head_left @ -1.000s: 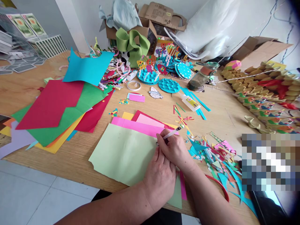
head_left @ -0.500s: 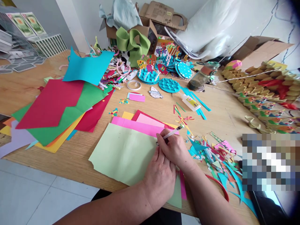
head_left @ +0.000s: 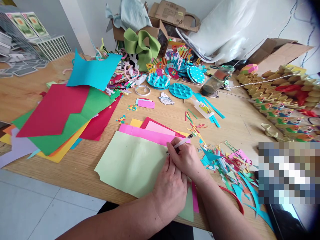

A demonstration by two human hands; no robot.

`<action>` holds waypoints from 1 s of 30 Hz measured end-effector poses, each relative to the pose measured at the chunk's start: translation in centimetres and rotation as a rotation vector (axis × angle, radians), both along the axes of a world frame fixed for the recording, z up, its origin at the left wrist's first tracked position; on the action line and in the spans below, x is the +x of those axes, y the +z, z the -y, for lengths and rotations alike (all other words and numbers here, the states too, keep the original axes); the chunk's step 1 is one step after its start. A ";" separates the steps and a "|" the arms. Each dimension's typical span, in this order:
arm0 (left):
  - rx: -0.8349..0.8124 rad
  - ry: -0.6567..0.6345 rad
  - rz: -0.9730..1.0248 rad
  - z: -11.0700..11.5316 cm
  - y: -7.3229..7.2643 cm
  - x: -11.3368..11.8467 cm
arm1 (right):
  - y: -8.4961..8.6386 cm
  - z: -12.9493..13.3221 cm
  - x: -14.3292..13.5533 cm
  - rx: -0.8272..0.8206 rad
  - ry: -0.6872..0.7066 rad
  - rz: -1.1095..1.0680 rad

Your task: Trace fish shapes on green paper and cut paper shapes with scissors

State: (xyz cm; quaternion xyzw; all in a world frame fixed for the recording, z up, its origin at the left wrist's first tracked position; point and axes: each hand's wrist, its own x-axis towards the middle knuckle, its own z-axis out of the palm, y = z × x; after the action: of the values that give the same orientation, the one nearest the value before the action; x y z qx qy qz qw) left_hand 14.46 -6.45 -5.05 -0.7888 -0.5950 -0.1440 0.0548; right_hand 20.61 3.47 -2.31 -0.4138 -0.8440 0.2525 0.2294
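A pale green sheet of paper (head_left: 132, 163) lies near the table's front edge, over a pink sheet (head_left: 147, 135) that shows along its top and right sides. My right hand (head_left: 186, 158) grips a white pen with a dark end (head_left: 183, 141), its tip low over the green paper's upper right part. Pressed on the same sheet is my left hand (head_left: 171, 190), fingers stretched forward and partly covered by the right hand. What is under the fingers and the mark at the pen tip are hidden. The wrists cross closely.
Coloured sheets (head_left: 52, 113) are piled at left. Paper scraps (head_left: 230, 166) and a red curved handle (head_left: 235, 198) lie right of my hands. Beyond are a glue bottle (head_left: 203, 109), a tape roll (head_left: 142, 90), blue discs (head_left: 180, 90) and a tilted bottle (head_left: 217, 81).
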 end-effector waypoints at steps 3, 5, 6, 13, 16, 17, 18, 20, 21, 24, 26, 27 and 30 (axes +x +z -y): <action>0.001 0.002 0.008 0.0 -0.1 0.0 | -0.1 -0.1 0.1 0.016 0.006 0.007; 0.025 0.014 0.023 -0.1 -0.1 0.0 | -0.1 0.0 0.1 0.016 0.009 0.008; 0.040 0.020 0.031 -0.1 -0.1 0.0 | -0.1 0.0 0.1 0.013 0.010 0.007; 0.065 0.035 0.052 0.0 0.0 0.0 | 0.1 0.1 0.0 0.002 -0.004 -0.009; 0.042 0.022 0.038 0.0 0.0 0.0 | 0.1 0.0 0.0 0.002 0.002 -0.014; 0.035 0.021 0.034 0.0 0.0 0.0 | 0.1 0.0 0.0 0.002 0.004 -0.014; 0.033 0.022 0.031 0.0 0.0 0.0 | 0.1 0.0 0.0 0.001 0.005 -0.014; 0.035 0.026 0.031 0.0 0.0 0.0 | 0.0 0.0 0.0 -0.001 0.005 -0.012; 0.039 0.028 0.033 0.0 0.0 0.0 | 0.0 0.0 0.1 -0.001 0.005 -0.011; 0.056 0.026 0.049 -0.1 0.0 0.0 | -0.1 0.0 0.1 0.010 0.004 0.005; 0.068 0.029 0.059 0.0 0.0 0.0 | -0.1 0.0 0.1 0.022 0.011 0.019; 0.073 0.032 0.061 0.0 0.0 0.0 | -0.1 0.0 0.1 0.029 0.014 0.024; 0.069 0.033 0.059 0.0 0.0 0.1 | -0.2 -0.1 0.1 0.038 0.022 0.028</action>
State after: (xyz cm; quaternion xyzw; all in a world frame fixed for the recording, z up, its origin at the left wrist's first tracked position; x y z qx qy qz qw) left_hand 14.52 -6.42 -5.05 -0.7720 -0.6039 -0.1866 0.0668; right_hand 20.67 3.52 -2.49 -0.4035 -0.8562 0.2333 0.2227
